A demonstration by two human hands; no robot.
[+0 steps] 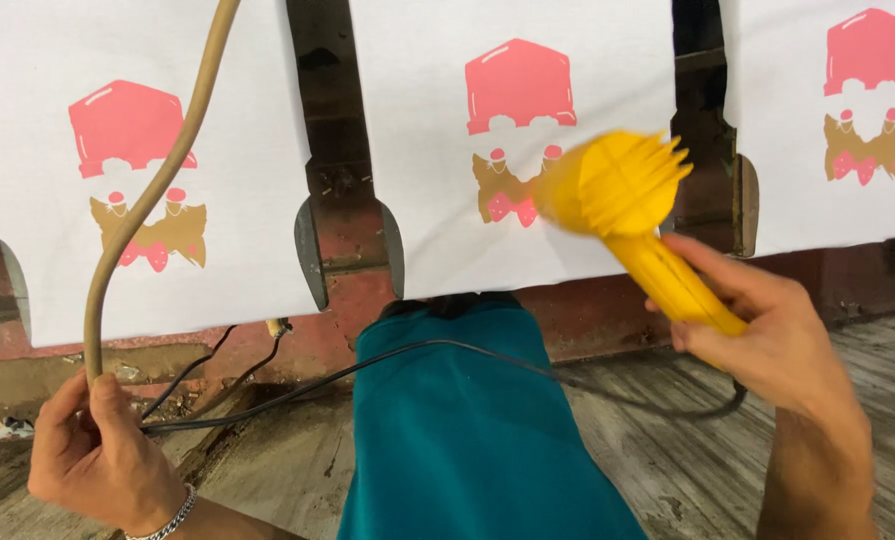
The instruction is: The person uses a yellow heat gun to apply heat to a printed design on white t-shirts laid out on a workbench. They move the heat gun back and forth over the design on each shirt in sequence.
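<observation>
Rt hand (757,335) clenched round handle of yellow heat gun (627,200), nozzle end aimed at print (512,140) on middle sheet (417,200), close to it, touching or not can't tell. Gun head blurred, so likely sweeping. Black cord (447,350) running from gun base across teal garment (467,440) toward lower left.

Lt hand (97,450) low left, fingers closed on tan hose (147,205), pinched near its bottom bend; hose rising up past left sheet (27,200), crossing its print. Bracelet (167,520) on lt wrist.

Three white sheets on pallets, same pink/tan print each; right sheet (787,120) well apart from gun. Red machine frame (337,230) showing between sheets. Worn wood floor (867,370) below.

Doing it well, as judged: keep gun moving in even passes over ink w/o dwelling on one spot, esp. pink block, to avoid scorching. Hold nozzle square to sheet, near but off ink. Keep hose pulled clear of wet print on left. Mind cord slack so no snag on pallet corner.
</observation>
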